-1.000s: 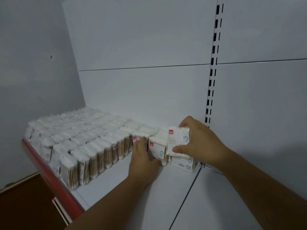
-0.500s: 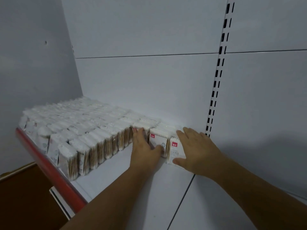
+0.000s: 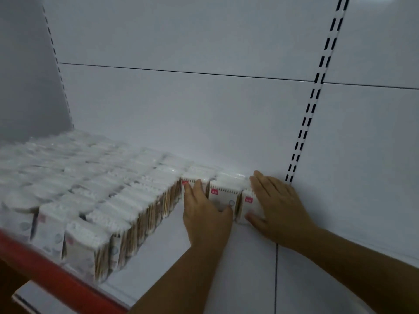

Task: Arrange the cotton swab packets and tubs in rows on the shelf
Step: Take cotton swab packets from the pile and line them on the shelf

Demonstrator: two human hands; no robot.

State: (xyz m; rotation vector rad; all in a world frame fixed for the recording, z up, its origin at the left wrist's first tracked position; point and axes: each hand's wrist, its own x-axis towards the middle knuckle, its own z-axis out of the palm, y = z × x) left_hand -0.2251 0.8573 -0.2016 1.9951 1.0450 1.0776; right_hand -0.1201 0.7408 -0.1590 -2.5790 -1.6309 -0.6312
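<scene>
White metal shelving filled the view: a pale back panel [image 3: 204, 109] with a black-slotted upright [image 3: 315, 103], and a white shelf board [image 3: 226, 279] edged at the near left by a red front strip [image 3: 56, 275]. Clear packets of wooden-stemmed cotton swabs [image 3: 95, 207] stood in tight rows across the left of the board. No tubs showed.

At the far right end of the rows, against the back panel, stood a white-faced packet with a pink label [image 3: 223, 196] and, just right of it, the last pink-labelled packet [image 3: 249, 203]. The left hand [image 3: 205, 220] lay flat with straight fingers against the near faces of the row, its thumb touching the middle packet. The right hand [image 3: 278, 209] was spread over the top and right side of the last packet, fingers straight, thumb along its near lower edge, pressing rather than clasping.

That last packet had nothing bracing its right side, so it would likely tip rightward once the hand lifted. Too hard a shove to the left could skew or buckle the soft packets beside it.

A second before, the right hand had gripped this packet clear of the board; half a second before, it was already down, and since then the fingers had spread further over it. The left hand had kept its place.
</scene>
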